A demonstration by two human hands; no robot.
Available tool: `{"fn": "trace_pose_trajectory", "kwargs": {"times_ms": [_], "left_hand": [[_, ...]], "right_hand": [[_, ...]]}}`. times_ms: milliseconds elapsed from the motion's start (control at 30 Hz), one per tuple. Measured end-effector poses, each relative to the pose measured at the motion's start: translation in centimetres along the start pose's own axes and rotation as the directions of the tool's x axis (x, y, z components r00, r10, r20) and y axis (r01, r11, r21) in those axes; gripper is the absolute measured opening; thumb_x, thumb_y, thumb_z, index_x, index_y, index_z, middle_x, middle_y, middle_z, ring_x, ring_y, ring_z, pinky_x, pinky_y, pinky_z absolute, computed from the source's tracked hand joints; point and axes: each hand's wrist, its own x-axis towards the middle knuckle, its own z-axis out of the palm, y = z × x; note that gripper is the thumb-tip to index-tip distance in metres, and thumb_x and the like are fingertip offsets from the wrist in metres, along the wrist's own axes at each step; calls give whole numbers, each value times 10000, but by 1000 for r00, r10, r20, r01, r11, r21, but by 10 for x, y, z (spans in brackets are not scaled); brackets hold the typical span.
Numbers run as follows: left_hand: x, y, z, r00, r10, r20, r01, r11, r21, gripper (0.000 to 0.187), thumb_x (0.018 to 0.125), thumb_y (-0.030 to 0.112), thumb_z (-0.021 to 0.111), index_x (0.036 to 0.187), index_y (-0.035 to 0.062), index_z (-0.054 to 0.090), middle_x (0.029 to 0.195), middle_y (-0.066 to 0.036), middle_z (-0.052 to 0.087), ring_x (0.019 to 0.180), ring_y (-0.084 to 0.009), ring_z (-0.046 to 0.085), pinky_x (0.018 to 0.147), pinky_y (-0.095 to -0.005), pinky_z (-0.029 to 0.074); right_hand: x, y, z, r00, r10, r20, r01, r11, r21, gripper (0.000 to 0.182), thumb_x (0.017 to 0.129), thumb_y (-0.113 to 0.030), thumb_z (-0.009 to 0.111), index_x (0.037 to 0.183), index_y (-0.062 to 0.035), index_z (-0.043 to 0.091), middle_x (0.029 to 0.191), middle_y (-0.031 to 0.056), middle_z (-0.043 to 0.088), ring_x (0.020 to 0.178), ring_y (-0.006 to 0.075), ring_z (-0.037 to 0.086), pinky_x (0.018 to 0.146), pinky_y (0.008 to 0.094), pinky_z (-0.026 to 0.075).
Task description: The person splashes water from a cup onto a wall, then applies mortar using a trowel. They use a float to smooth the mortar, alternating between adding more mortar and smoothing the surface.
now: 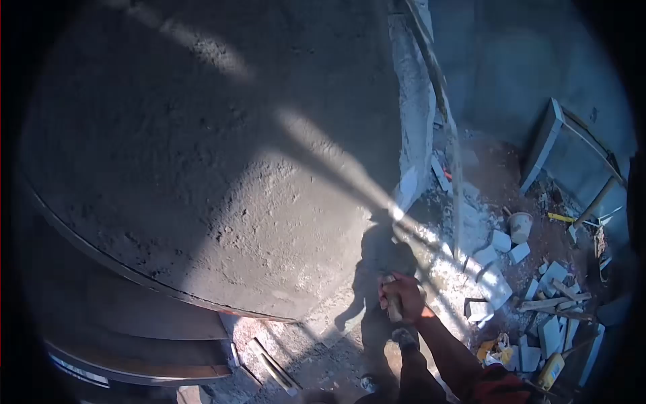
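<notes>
My right hand (404, 295) is closed around a short, pale wooden handle (395, 310), held upright in front of my body. The working end of this tool is hidden. My forearm, in a dark red sleeve (494, 385), reaches in from the lower right. Ahead lies a broad grey plastered surface (282, 222), rough and crossed by bands of sunlight, with a shadow of my body (380, 252) falling near its lower right corner. My left hand does not show.
White broken blocks (479, 310) and wood scraps litter the floor at right, around a dirty bucket (519, 227). A yellow bottle (550, 372) lies lower right. A framed panel (542, 145) leans against the far wall. Wooden strips (272, 367) lie at lower left. A long strip (437, 77) hangs beside the plastered edge.
</notes>
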Motion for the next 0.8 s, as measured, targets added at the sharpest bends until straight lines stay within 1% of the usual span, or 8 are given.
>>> {"fn": "trace_pose_trajectory", "kwargs": {"times_ms": [167, 300, 400, 500, 600, 667, 733, 800], "left_hand": [[16, 90, -75, 960, 260, -102, -265, 964, -32, 662, 925, 532, 731, 1282, -24, 681, 1085, -166, 735, 974, -244, 696, 807, -395, 551], [9, 126, -106, 931, 331, -157, -343, 938, -58, 687, 920, 550, 735, 1286, -29, 679, 1096, -171, 737, 986, -246, 699, 818, -396, 552], [9, 140, -114, 922, 343, -179, -361, 929, -78, 705, 916, 563, 738, 1289, -32, 677, 1104, -174, 738, 994, -249, 701, 825, -397, 553], [13, 151, -118, 922, 341, -182, -361, 928, -91, 724, 912, 577, 741, 1292, -36, 676, 1112, -178, 739, 1003, -251, 703, 833, -398, 554], [16, 159, -114, 925, 331, -185, -353, 930, -102, 742, 908, 591, 745, 1295, -39, 674, 1120, -181, 740, 1012, -253, 705, 841, -399, 555], [13, 157, -110, 930, 317, -185, -339, 935, -102, 755, 906, 600, 747, 1297, -42, 673, 1125, -183, 741, 1018, -254, 707, 846, -400, 556], [10, 153, -99, 939, 297, -172, -318, 942, -109, 767, 903, 609, 749, 1299, -44, 673, 1130, -186, 741, 1024, -255, 708, 852, -400, 557], [13, 151, -87, 947, 284, -152, -303, 946, -119, 780, 900, 618, 751, 1301, -46, 672, 1136, -188, 742, 1030, -257, 709, 857, -401, 557]], "right_hand": [[-55, -220, 167, 773, -634, 29, 630, 772, 80, 371, 936, -91, 702, 1282, 9, 613, 944, 106, 692, 704, 171, 678, 633, 330, 592], [-74, -365, 248, 201, -963, -182, 907, 253, -336, 282, 937, -242, 795, 1033, 0, 685, 744, 44, 669, 648, 124, 684, 590, 325, 553], [-63, -463, 266, -615, -784, -78, 469, -285, -836, 241, 883, -183, 769, 997, -2, 660, 794, 158, 716, 738, 355, 733, 643, 460, 542], [-50, -526, 278, -818, -571, -60, 254, -266, -930, 246, 872, -169, 756, 1027, -15, 642, 902, 188, 724, 843, 441, 708, 695, 530, 553], [6, -554, 315, -799, -565, -205, 341, -146, -929, 260, 890, -173, 725, 1083, -27, 630, 958, 180, 715, 877, 428, 708, 734, 574, 563], [95, -550, 352, -544, -827, -143, 392, -99, -915, 224, 893, -201, 696, 1057, -50, 671, 1037, 209, 757, 929, 447, 735, 783, 581, 583], [150, -472, 368, 105, -914, 391, 467, -301, -831, 268, 844, -191, 682, 1086, -77, 700, 1167, 216, 759, 1037, 420, 749, 860, 560, 606], [134, -292, 348, 31, -662, 749, 770, -462, -440, 229, 876, -182, 676, 1076, -70, 678, 972, 149, 737, 868, 348, 744, 762, 472, 609]]}}
